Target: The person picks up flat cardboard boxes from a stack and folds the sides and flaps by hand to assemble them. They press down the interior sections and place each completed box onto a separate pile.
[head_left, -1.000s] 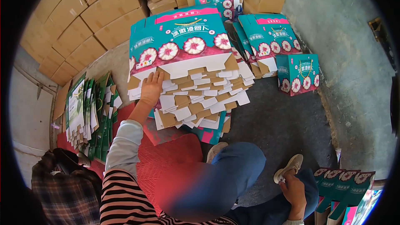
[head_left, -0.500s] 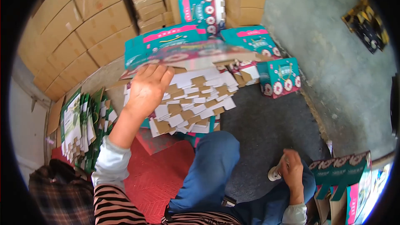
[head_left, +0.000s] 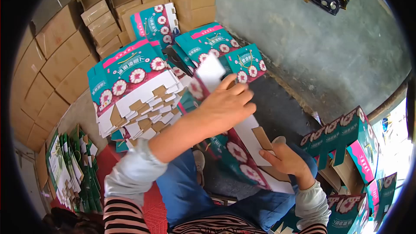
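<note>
Holding one printed carton (head_left: 238, 151) aslant above my lap, flapped edge toward me. It runs from near the flat stack (head_left: 130, 67) at its far end down toward my right leg (head_left: 310, 164); contact with the leg: cannot tell.

Right grip (head_left: 284, 160): clamped on the flapped edge, thumb laid over a white flap (head_left: 250, 141), other fingers mostly hidden behind the board. Left grip (head_left: 229, 104): across the upper part of the same carton, fingers bent and a little spread. Thumb out of sight, so I cannot tell whether it pinches the board or only presses on it. Far end of the carton blurred.

Handling notes (judgement only): the right grip serves best as anchor, low on the edge and firm without crushing. The left grip should bear evenly close to a crease, not on a flap tip, as thin board probably buckles there. Ease the walls apart gently; let the scored lines do the bending. Keep the right thumb clear of any flap that must swing.

Likely faults: a flap folded the wrong way, a dented corner, or the far end snagging on the stack's fanned flaps (head_left: 149, 110). Shape reference: the standing carton (head_left: 242, 60) on the dark floor (head_left: 284, 104) ahead.
</note>
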The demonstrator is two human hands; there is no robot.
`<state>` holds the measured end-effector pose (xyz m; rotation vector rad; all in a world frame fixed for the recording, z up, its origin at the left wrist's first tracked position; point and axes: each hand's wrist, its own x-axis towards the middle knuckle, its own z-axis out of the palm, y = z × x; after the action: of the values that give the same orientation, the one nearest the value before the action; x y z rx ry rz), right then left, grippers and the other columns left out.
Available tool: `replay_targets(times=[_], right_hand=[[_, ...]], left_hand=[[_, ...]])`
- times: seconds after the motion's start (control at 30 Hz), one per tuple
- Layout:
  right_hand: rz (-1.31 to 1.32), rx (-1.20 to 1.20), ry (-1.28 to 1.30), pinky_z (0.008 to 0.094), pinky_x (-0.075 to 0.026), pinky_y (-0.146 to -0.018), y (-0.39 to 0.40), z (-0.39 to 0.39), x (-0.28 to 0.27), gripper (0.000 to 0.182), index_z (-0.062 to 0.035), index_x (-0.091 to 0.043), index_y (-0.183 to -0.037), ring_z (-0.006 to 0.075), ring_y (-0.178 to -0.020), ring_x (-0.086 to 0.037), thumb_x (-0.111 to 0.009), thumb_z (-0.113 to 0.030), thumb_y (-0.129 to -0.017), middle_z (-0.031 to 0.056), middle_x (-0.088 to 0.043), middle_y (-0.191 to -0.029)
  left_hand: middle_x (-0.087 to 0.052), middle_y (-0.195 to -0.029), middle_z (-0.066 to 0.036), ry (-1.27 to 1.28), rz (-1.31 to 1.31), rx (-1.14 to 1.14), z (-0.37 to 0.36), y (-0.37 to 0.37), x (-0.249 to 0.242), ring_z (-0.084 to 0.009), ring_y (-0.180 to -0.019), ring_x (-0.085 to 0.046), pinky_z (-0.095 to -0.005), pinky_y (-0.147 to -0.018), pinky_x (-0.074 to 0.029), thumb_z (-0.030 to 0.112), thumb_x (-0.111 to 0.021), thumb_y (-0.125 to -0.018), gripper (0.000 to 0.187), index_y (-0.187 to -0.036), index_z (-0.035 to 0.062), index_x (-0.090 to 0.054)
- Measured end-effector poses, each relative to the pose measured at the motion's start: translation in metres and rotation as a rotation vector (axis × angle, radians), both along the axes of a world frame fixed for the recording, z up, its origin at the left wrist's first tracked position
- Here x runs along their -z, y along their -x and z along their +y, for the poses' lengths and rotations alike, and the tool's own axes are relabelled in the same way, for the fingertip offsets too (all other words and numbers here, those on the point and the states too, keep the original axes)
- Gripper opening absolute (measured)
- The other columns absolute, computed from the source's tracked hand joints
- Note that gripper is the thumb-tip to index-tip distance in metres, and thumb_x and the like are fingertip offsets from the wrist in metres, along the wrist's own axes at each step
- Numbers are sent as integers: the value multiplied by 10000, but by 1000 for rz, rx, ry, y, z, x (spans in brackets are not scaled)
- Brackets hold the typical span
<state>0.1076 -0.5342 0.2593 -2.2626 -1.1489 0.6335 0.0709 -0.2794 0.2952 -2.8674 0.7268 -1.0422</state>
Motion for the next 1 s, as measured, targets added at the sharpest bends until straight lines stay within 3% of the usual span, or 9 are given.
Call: replay_targets(times=[0.03, 0.13, 0.23, 0.3, 0.47, 0.63, 0.73, 0.83, 1.0], right_hand=[[101, 100, 14, 362, -421, -603, -2, -15, 13, 340, 8, -606, -973, 235, -630, -559, -533, -324, -947, 107, -591, -678], [351, 323, -14, 289, -361, -537, -14, -49, 61, 380, 11, -596, -839, 72, -607, -430, -520, -341, -962, 2, -480, -632], [344, 411, -227, 290, -365, -538, -11, -55, 86, 390, 10, -583, -802, 76, -605, -441, -523, -343, -957, -7, -496, -635], [384, 410, -183, 287, -375, -549, -20, -52, 98, 368, 14, -602, -843, 78, -613, -459, -521, -327, -957, -8, -507, -634], [376, 395, -72, 268, -425, -656, -32, -18, 102, 344, 9, -607, -1035, 87, -715, -512, -520, -314, -957, 26, -582, -754], [491, 313, -135, 280, -453, -808, -44, -8, 104, 497, -5, -557, -1166, 139, -896, -569, -483, -451, -960, 58, -619, -1001], [908, 445, -97, 295, -462, -829, -56, -18, 114, 608, -20, -558, -1180, 159, -929, -583, -444, -567, -939, 53, -614, -1032], [932, 448, -162, 300, -468, -830, -57, -10, 116, 685, -40, -554, -1195, 142, -898, -575, -413, -647, -911, 59, -614, -1025], [460, 304, -101, 324, -491, -744, -53, -8, 124, 373, 1, -603, -1089, 205, -869, -643, -564, -315, -895, 128, -670, -962]], left_hand=[[-561, -1136, -119, 94, -146, -12, -14, -11, 18, -271, -1065, -545, -391, -891, -440, 109, -607, -785, 283, -1064, 63, -593], [-525, -1217, -177, 614, 91, -36, -29, -16, 72, -355, -1100, -534, -422, -928, -438, 157, -646, -852, 385, -1197, 32, -529], [-526, -1199, -208, 899, 333, 17, -48, -11, 132, -345, -1107, -540, -408, -923, -440, 243, -655, -868, 467, -1228, -11, -499], [-515, -1234, -234, 1132, 684, -1, -67, -8, 145, -329, -1160, -522, -385, -952, -425, 355, -664, -864, 628, -1270, -72, -449], [-453, -1316, -286, 1315, 920, -157, -101, -44, 210, -338, -1244, -463, -384, -1033, -377, 519, -709, -772, 918, -1327, -122, -357], [-439, -1318, -254, 1556, 1001, -188, -101, -43, 201, -314, -1240, -464, -382, -1008, -405, 511, -706, -773, 899, -1342, -83, -344], [-443, -1293, -234, 1575, 1034, -159, -96, -41, 192, -293, -1223, -472, -378, -991, -417, 452, -693, -788, 829, -1349, -48, -342], [-473, -1238, -215, 1611, 1011, -113, -94, -41, 207, -259, -1112, -530, -362, -905, -462, 308, -638, -803, 727, -1355, -39, -318], [-529, -1082, -162, 1657, 1031, -65, -77, -35, 195, -177, -784, -577, -300, -613, -489, 96, -513, -770, 672, -1379, -28, -259]])
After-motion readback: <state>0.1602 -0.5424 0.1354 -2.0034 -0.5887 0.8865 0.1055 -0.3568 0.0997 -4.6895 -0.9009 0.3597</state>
